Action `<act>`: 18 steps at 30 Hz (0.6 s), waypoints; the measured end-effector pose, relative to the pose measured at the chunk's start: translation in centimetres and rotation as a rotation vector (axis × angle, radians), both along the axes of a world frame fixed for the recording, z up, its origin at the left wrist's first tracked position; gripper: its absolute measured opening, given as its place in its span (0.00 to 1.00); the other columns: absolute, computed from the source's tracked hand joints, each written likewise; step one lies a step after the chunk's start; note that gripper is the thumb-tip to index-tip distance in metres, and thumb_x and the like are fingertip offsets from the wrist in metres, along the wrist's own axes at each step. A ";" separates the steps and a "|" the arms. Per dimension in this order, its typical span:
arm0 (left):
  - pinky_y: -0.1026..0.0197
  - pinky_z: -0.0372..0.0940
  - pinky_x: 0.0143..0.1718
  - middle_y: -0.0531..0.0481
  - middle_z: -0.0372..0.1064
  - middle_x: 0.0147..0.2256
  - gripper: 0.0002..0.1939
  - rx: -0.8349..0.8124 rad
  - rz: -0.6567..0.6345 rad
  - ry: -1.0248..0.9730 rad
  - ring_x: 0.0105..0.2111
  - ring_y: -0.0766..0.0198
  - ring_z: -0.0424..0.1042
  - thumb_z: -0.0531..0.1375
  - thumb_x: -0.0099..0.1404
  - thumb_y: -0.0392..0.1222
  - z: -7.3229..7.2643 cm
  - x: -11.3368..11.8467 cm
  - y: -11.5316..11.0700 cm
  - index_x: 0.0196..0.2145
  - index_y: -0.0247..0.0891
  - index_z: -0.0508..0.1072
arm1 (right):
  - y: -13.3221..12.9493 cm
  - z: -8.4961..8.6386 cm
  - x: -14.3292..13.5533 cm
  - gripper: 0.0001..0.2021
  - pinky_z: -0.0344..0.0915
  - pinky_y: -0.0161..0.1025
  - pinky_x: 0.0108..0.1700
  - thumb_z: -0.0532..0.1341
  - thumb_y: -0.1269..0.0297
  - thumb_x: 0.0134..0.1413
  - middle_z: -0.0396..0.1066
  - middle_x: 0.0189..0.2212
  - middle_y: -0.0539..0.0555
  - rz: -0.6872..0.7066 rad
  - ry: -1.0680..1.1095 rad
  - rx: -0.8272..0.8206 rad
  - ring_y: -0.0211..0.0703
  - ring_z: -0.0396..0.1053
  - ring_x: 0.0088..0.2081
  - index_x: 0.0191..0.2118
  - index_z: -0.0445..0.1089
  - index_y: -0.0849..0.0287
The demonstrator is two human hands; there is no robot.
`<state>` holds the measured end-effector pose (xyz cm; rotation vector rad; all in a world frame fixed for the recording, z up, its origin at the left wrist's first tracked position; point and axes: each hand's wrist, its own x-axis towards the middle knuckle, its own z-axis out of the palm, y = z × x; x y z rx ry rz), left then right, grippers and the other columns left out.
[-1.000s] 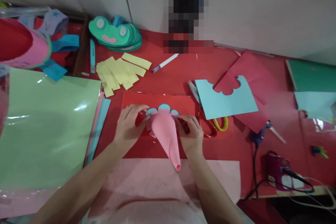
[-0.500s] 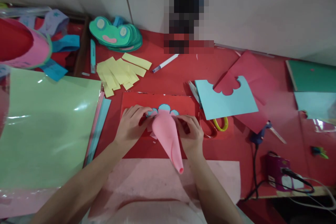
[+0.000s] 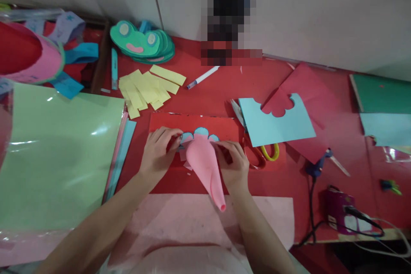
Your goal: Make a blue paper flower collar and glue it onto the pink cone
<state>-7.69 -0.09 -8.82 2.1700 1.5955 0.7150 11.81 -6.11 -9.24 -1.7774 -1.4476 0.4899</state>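
A pink paper cone point(image 3: 204, 162) points toward me, its narrow rolled tip at the near end. Behind its wide end shows a light blue scalloped paper piece point(image 3: 201, 131) with rounded lobes. My left hand point(image 3: 160, 150) is closed in a pinch at the left lobe of the blue piece. On the other side, my right hand point(image 3: 234, 162) has its thumb and fingers closed at the right edge of the blue piece, beside the cone; the exact contact is partly hidden. A red board point(image 3: 167, 120) lies beneath, with small pink paper scraps by the cone.
Scissors point(image 3: 271, 152) lie partly under a cut blue sheet point(image 3: 276, 130) at right. A glue gun point(image 3: 316, 166) and cables sit farther right. Yellow strips point(image 3: 144, 90), a pen point(image 3: 202, 78), a cutter point(image 3: 114, 68) and green frog cutouts point(image 3: 138, 43) lie behind; plastic-wrapped green sheets point(image 3: 61, 158) at left.
My left hand has shifted slightly left, showing more of the left blue lobe. The cone's tip has moved a little to the right. My right hand stays nearly still.
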 end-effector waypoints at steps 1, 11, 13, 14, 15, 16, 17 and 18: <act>0.59 0.63 0.36 0.51 0.73 0.33 0.07 0.007 -0.002 -0.005 0.34 0.61 0.71 0.53 0.66 0.37 0.0 0.0 0.0 0.36 0.43 0.72 | 0.0 0.0 0.0 0.08 0.69 0.35 0.34 0.59 0.73 0.55 0.71 0.34 0.50 0.001 0.001 -0.002 0.36 0.70 0.33 0.37 0.73 0.53; 0.59 0.65 0.37 0.50 0.74 0.34 0.09 0.026 0.005 -0.049 0.35 0.61 0.71 0.51 0.68 0.39 0.2 0.0 -0.1 0.37 0.43 0.71 | 0.1 -0.1 0.0 0.08 0.70 0.36 0.34 0.59 0.72 0.55 0.72 0.34 0.50 0.004 0.004 0.016 0.37 0.71 0.33 0.37 0.73 0.53; 0.59 0.65 0.37 0.50 0.74 0.34 0.09 0.029 0.004 -0.053 0.35 0.62 0.72 0.51 0.68 0.38 0.1 0.0 -0.1 0.37 0.43 0.71 | 0.1 -0.1 0.0 0.08 0.70 0.36 0.34 0.59 0.72 0.55 0.72 0.34 0.50 0.004 0.003 0.019 0.37 0.71 0.33 0.37 0.73 0.53; 0.59 0.65 0.37 0.51 0.74 0.34 0.09 0.025 0.005 -0.053 0.35 0.62 0.72 0.51 0.68 0.38 0.1 -0.1 -0.1 0.37 0.43 0.71 | 0.1 -0.1 0.0 0.08 0.71 0.36 0.34 0.59 0.72 0.55 0.72 0.34 0.50 0.003 0.000 0.021 0.37 0.71 0.33 0.37 0.73 0.53; 0.59 0.65 0.37 0.51 0.74 0.34 0.09 0.020 0.008 -0.053 0.35 0.62 0.72 0.51 0.68 0.39 0.1 -0.1 -0.1 0.37 0.43 0.71 | 0.1 -0.1 0.0 0.08 0.71 0.36 0.34 0.59 0.72 0.55 0.72 0.34 0.50 0.001 -0.003 0.022 0.38 0.71 0.33 0.37 0.73 0.53; 0.59 0.65 0.37 0.51 0.74 0.34 0.09 0.014 0.011 -0.053 0.36 0.62 0.72 0.51 0.68 0.39 0.1 -0.1 -0.1 0.37 0.43 0.71 | 0.1 -0.1 0.0 0.08 0.71 0.37 0.34 0.59 0.71 0.55 0.72 0.34 0.50 0.000 -0.004 0.022 0.38 0.71 0.33 0.37 0.73 0.53; 0.59 0.64 0.37 0.51 0.74 0.34 0.09 0.013 0.012 -0.055 0.36 0.62 0.72 0.51 0.68 0.39 0.1 -0.1 -0.1 0.37 0.43 0.71 | 0.1 -0.1 0.0 0.08 0.71 0.37 0.34 0.59 0.71 0.55 0.72 0.34 0.51 0.000 -0.005 0.020 0.38 0.71 0.33 0.37 0.73 0.53; 0.59 0.64 0.37 0.51 0.74 0.34 0.09 0.018 0.009 -0.059 0.35 0.62 0.72 0.51 0.68 0.39 0.1 -0.1 -0.1 0.37 0.43 0.71 | 0.0 -0.1 0.0 0.08 0.71 0.37 0.34 0.59 0.71 0.56 0.72 0.34 0.51 0.001 -0.005 0.017 0.38 0.71 0.33 0.37 0.73 0.53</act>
